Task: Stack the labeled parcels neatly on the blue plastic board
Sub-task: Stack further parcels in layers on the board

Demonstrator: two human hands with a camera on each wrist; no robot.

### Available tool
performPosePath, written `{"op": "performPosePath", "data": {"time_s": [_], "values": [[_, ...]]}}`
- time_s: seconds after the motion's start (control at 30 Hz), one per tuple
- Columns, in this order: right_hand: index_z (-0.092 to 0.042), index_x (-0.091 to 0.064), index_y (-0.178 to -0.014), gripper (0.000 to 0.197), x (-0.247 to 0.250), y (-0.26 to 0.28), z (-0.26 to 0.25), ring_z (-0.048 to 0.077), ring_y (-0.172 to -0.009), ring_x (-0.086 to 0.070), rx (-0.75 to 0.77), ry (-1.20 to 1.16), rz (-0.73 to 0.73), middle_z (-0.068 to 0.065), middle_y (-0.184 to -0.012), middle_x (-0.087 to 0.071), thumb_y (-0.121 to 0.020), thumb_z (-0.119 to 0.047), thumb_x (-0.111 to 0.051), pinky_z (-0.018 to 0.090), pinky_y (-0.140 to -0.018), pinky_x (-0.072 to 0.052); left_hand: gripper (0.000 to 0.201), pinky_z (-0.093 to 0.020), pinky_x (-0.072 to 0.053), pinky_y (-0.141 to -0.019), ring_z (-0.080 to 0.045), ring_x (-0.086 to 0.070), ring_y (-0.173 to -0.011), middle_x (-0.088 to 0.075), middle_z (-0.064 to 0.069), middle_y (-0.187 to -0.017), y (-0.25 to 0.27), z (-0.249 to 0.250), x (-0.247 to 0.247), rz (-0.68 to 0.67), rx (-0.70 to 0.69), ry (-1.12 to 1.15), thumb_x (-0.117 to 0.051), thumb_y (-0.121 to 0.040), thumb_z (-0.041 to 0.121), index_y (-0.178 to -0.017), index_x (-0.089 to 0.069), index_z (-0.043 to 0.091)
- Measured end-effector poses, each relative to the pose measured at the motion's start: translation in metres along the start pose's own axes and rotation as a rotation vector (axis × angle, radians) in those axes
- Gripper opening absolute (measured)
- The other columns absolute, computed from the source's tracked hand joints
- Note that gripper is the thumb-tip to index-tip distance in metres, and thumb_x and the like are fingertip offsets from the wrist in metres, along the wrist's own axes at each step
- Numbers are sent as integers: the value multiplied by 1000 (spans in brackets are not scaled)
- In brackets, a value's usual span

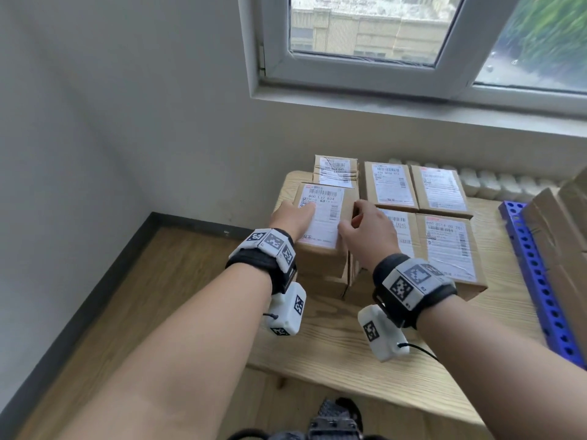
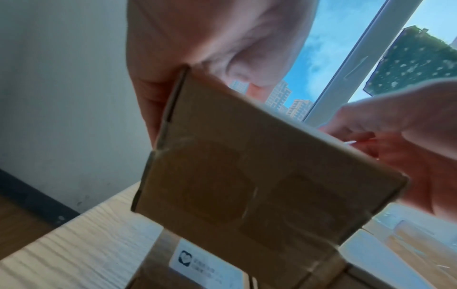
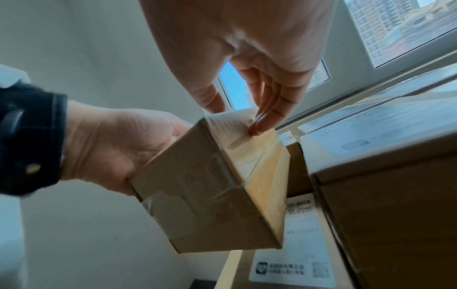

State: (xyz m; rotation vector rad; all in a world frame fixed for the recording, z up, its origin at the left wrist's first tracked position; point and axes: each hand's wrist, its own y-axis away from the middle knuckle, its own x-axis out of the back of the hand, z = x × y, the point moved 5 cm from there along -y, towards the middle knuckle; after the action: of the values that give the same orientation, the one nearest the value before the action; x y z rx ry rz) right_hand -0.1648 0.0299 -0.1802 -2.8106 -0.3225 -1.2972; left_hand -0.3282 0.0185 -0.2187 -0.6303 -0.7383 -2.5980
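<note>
I hold a brown cardboard parcel (image 1: 320, 217) with a white barcode label, lifted and tilted above the other parcels at the table's left end. My left hand (image 1: 295, 214) grips its left side, palm against the cardboard (image 2: 247, 176). My right hand (image 1: 362, 220) pinches its right edge, fingertips (image 3: 258, 125) on the taped top of the parcel (image 3: 210, 195). The blue plastic board (image 1: 536, 281), perforated with holes, lies along the table's right side, apart from both hands.
Several labeled parcels (image 1: 444, 249) lie flat in rows on the light wooden table (image 1: 349, 344), one (image 1: 320, 281) right under the held one. Plain cardboard boxes (image 1: 559, 230) stand on the blue board. A wall, a window and a radiator are behind the table.
</note>
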Motion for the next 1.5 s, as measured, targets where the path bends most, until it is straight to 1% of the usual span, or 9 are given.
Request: {"op": "performPosePath", "data": {"time_s": [0.13,0.23,0.33,0.63,0.87,1.0,1.23,1.4,1.5], "values": [[-19,-67,-103,20,17,9,-3,17,-91,-61,-37,-117,57,-4,-94,-65,-93,-29,-54,32,-77,-53,49,-40,-44,-100,-25,-56,-108,-55,1,-111,18,13,14,86,-75,67,-52,-87,50,-123,-50,18],[-22,-69,-108,22,32,22,0,15,-89,-63,-64,-239,122,-4,-96,-69,-92,-29,-55,29,-72,-51,62,-44,-49,-96,-24,-61,-105,-59,0,-116,31,24,15,10,-128,228,-53,-68,63,-116,-49,23],[-17,-67,-121,34,49,36,10,13,-98,-63,-111,-345,221,-4,-104,-68,-91,-31,-59,35,-88,-54,70,-46,-54,-90,-26,-64,-102,-57,-6,-121,44,35,5,-70,-201,311,-56,-56,71,-113,-46,30],[-18,-63,-125,34,117,81,64,3,-92,-61,-98,-519,446,-4,-108,-67,-93,-29,-59,22,-78,-51,63,-51,-59,-81,-27,-70,-97,-64,-9,-114,99,74,-65,-275,-396,484,-65,-68,63,-119,-44,32],[-42,-42,-128,30,159,111,128,13,-97,-62,-165,-802,302,-14,-107,-60,-102,-25,-38,31,-66,-50,54,-50,-60,-78,-26,-70,-94,-65,-9,-111,137,120,-140,-319,-467,475,-65,-70,59,-114,-46,32],[-34,-29,-149,47,205,123,170,7,-99,-58,-150,-811,256,-8,-117,-57,-103,-22,-33,28,-74,-51,47,-50,-61,-74,-27,-71,-93,-66,-11,-111,161,145,-197,-333,-474,491,-67,-73,58,-109,-47,35],[-35,-31,-149,47,289,139,251,9,-100,-62,-107,-812,184,1,-131,-58,-105,-17,-29,19,-63,-55,36,-46,-60,-80,-23,-68,-95,-62,-6,-109,207,197,-294,-314,-474,521,-67,-89,41,-116,-47,30],[-51,-28,-146,44,349,140,304,15,-115,-60,-83,-792,209,-9,-133,-57,-107,-30,-30,37,-86,-52,35,-50,-57,-86,-29,-67,-102,-61,-9,-116,237,246,-350,-375,-486,557,-66,-91,32,-119,-45,26],[-48,-30,-146,44,381,133,326,17,-126,-53,-49,-753,232,-8,-140,-54,-107,-29,-31,34,-101,-44,48,-52,-56,-88,-27,-65,-105,-58,-4,-120,250,274,-373,-389,-512,544,-67,-80,35,-122,-45,25]]}}
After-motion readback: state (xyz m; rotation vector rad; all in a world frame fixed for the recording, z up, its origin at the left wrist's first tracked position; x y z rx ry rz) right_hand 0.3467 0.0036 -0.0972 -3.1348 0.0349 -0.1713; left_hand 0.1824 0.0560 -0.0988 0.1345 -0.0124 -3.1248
